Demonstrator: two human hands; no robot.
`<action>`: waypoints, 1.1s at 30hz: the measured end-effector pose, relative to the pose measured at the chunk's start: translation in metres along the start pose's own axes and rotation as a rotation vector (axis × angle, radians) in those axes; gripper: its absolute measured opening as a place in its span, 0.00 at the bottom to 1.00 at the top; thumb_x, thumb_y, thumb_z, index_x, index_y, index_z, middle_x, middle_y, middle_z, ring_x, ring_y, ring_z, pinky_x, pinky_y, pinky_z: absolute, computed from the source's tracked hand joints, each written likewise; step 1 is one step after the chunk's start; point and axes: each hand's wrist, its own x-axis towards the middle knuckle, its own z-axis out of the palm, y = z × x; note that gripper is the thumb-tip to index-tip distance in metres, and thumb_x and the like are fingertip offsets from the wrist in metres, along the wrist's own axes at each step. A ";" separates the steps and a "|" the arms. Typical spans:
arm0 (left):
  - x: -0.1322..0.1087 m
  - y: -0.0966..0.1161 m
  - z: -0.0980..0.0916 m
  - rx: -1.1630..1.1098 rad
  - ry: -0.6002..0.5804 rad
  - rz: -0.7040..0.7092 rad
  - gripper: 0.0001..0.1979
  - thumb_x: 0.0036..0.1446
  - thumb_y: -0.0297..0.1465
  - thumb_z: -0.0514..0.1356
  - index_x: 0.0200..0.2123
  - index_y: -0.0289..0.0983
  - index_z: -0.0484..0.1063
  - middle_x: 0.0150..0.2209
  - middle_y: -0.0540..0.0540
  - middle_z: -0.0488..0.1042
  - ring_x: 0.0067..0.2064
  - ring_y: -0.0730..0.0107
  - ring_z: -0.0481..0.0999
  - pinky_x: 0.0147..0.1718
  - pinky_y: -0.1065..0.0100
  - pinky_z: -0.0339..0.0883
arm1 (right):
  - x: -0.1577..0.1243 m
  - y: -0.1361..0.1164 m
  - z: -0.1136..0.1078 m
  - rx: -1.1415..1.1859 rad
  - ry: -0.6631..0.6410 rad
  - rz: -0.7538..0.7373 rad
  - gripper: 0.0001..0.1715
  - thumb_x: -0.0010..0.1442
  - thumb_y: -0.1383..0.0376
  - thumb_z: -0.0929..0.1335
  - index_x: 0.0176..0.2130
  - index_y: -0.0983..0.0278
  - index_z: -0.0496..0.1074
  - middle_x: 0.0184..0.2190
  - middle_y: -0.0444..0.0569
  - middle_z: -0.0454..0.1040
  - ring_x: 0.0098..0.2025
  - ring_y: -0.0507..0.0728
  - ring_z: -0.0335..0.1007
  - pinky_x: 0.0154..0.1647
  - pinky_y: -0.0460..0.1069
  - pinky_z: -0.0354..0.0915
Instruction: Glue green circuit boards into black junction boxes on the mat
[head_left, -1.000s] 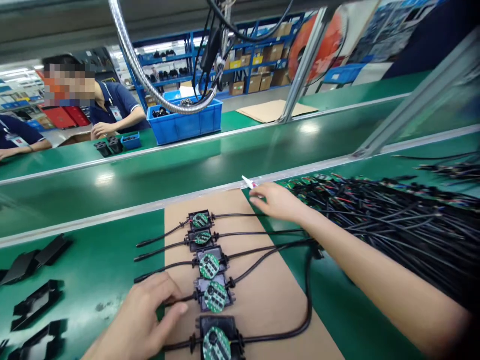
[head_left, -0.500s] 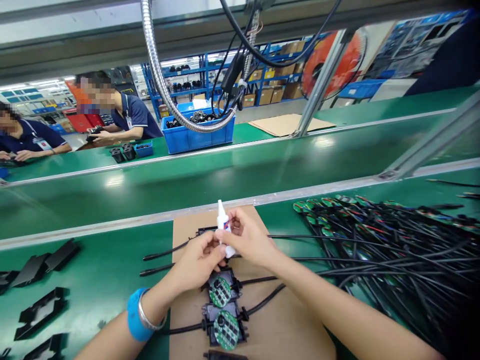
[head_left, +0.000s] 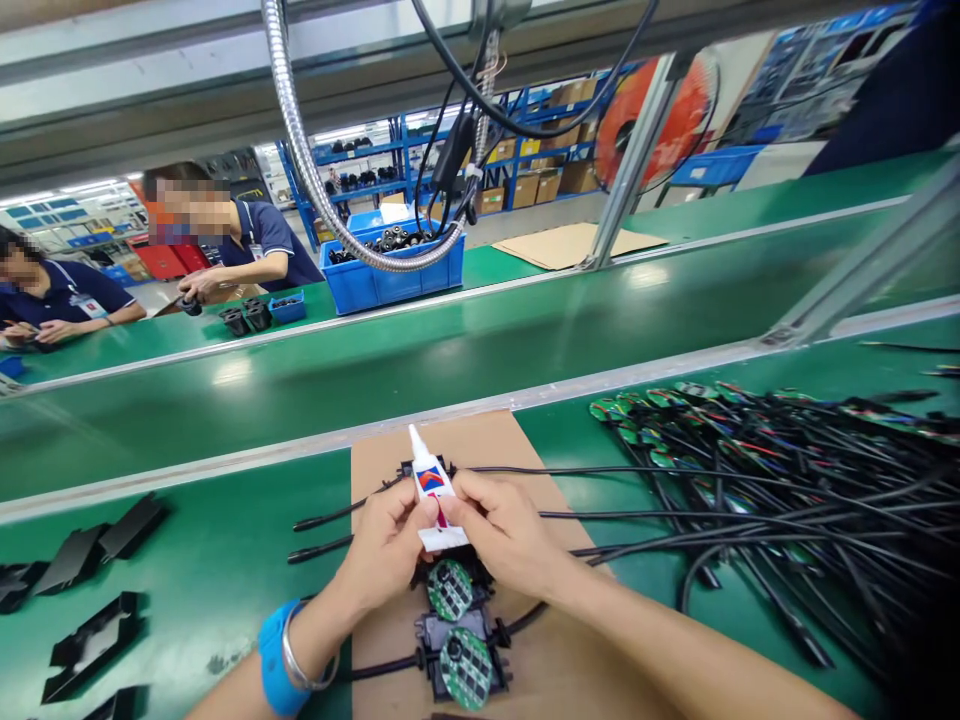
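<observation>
Green bench (head_left: 225, 560), cardboard mat (head_left: 487, 440). Left hand (head_left: 386, 545) and right hand (head_left: 510, 535) both pinch the white tube (head_left: 431, 490), now lower, nearer the housings (head_left: 465, 665).

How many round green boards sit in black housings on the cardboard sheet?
2: one board just below the left hand and right hand, another nearer the camera. They and the tube may hide more.

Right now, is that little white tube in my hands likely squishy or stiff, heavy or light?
Probably light: the left hand and right hand carry the white tube by fingertips. Its flat crimped bottom end suggests soft walls that yield when squeezed. Laid down, it likely rests flat, not rolling.
</observation>
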 end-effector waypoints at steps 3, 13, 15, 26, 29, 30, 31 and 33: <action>0.003 -0.001 0.000 -0.058 0.033 -0.006 0.24 0.54 0.51 0.59 0.35 0.33 0.67 0.22 0.53 0.68 0.20 0.77 0.67 0.18 0.75 0.64 | 0.003 -0.002 -0.005 -0.054 -0.045 -0.031 0.19 0.65 0.60 0.59 0.24 0.64 0.59 0.20 0.40 0.61 0.23 0.48 0.56 0.24 0.44 0.51; 0.003 0.000 0.000 -0.218 0.013 0.046 0.24 0.55 0.50 0.59 0.33 0.32 0.68 0.26 0.49 0.70 0.25 0.74 0.71 0.24 0.71 0.71 | 0.001 -0.007 0.001 0.174 0.075 -0.076 0.06 0.63 0.62 0.63 0.38 0.62 0.60 0.26 0.41 0.66 0.23 0.48 0.61 0.22 0.43 0.59; 0.003 -0.002 0.001 -0.245 0.018 0.036 0.22 0.53 0.48 0.63 0.35 0.32 0.68 0.26 0.49 0.71 0.24 0.74 0.71 0.22 0.72 0.70 | 0.002 -0.003 0.000 0.121 0.095 -0.135 0.05 0.63 0.64 0.64 0.35 0.62 0.61 0.24 0.40 0.64 0.22 0.47 0.59 0.22 0.43 0.57; 0.001 0.000 0.004 -0.318 -0.016 -0.019 0.27 0.49 0.52 0.63 0.36 0.32 0.68 0.26 0.46 0.74 0.24 0.72 0.74 0.24 0.70 0.72 | 0.003 0.001 -0.005 0.031 0.038 -0.244 0.10 0.59 0.65 0.66 0.33 0.60 0.57 0.20 0.39 0.65 0.21 0.48 0.60 0.21 0.43 0.57; 0.002 0.000 0.005 -0.280 0.019 -0.057 0.26 0.49 0.52 0.64 0.33 0.33 0.67 0.22 0.50 0.71 0.20 0.72 0.73 0.18 0.72 0.69 | 0.001 -0.001 0.000 0.177 0.012 -0.135 0.08 0.63 0.64 0.63 0.36 0.60 0.55 0.21 0.38 0.66 0.20 0.48 0.63 0.21 0.42 0.59; 0.002 -0.001 0.005 -0.282 0.030 -0.066 0.25 0.50 0.51 0.63 0.33 0.33 0.66 0.21 0.51 0.70 0.19 0.73 0.72 0.17 0.73 0.68 | 0.001 -0.001 0.000 0.183 0.000 -0.167 0.05 0.64 0.64 0.62 0.37 0.60 0.56 0.21 0.39 0.68 0.22 0.49 0.65 0.22 0.43 0.60; 0.002 -0.002 0.004 -0.286 0.039 -0.072 0.25 0.50 0.51 0.63 0.33 0.34 0.66 0.21 0.51 0.70 0.18 0.73 0.72 0.17 0.73 0.67 | 0.002 -0.001 0.000 0.156 -0.009 -0.230 0.03 0.65 0.64 0.61 0.39 0.61 0.59 0.23 0.40 0.69 0.23 0.49 0.66 0.24 0.43 0.61; 0.002 -0.003 0.003 -0.298 0.042 -0.085 0.25 0.51 0.52 0.62 0.34 0.35 0.64 0.20 0.53 0.69 0.17 0.75 0.70 0.15 0.74 0.65 | 0.004 0.001 -0.004 0.041 -0.027 -0.425 0.06 0.64 0.64 0.63 0.43 0.62 0.63 0.27 0.45 0.72 0.27 0.51 0.68 0.28 0.45 0.64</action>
